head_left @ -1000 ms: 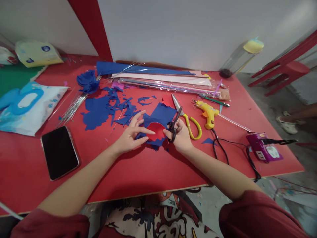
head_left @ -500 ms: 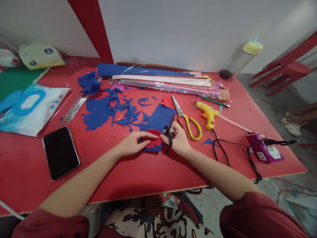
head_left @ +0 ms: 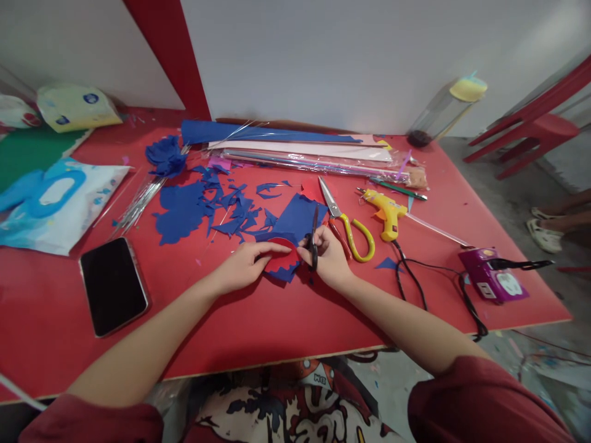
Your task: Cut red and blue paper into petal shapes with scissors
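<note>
Paper, likely light and floppy, mid-tabletop: left hand pinches its near edge, right hand closed around black scissors

You wear dark red sleeves. Your left hand and right hand are bare, your lap cloth boldly printed.

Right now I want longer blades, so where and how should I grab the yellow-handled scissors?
Take the yellow-handled scissors by the yellow handle loop, from the near right: the closed blades point away to the far left, and the loop lies beside your right hand, which holds the black scissors. Your left hand is pinching the red paper.
</note>
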`<state>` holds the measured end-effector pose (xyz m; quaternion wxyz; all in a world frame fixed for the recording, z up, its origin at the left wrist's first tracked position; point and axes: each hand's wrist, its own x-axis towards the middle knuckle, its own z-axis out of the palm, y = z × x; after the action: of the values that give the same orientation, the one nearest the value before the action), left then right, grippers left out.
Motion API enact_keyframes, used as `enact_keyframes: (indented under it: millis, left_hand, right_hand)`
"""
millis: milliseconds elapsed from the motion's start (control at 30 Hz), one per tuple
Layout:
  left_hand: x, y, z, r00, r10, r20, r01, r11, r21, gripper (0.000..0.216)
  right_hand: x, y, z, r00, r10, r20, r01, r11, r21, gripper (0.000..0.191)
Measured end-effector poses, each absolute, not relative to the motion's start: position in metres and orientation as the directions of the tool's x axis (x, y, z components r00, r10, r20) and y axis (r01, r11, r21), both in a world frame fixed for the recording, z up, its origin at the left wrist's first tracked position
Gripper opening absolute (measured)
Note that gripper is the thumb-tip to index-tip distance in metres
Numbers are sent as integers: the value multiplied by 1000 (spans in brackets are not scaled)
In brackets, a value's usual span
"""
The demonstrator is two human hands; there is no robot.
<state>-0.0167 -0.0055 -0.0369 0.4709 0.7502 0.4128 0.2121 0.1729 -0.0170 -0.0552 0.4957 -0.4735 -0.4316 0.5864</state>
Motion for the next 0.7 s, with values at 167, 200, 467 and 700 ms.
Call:
enact_keyframes:
  millis: [167, 200, 467, 700]
  left_hand:
    - [-26, 5, -25, 527, 847, -73, 499, -239, 833, 39]
    - [-28, 7, -21, 523, 850, -67, 510, -249, 823, 39]
    - [-33, 27, 18, 540, 837, -87, 622, -328, 711, 40]
    - [-31, 38, 37, 515, 854, -71, 623, -316, 716, 40]
  right_hand:
    - [172, -15, -58, -125, 984, -130, -249, -158, -955, 44]
    - [172, -15, -59, -143, 981, -134, -258, -167, -951, 44]
    - [172, -15, -63, -308, 940, -148, -340, -254, -905, 45]
    - [176, -18, -64, -449, 889, -93, -377, -283, -882, 54]
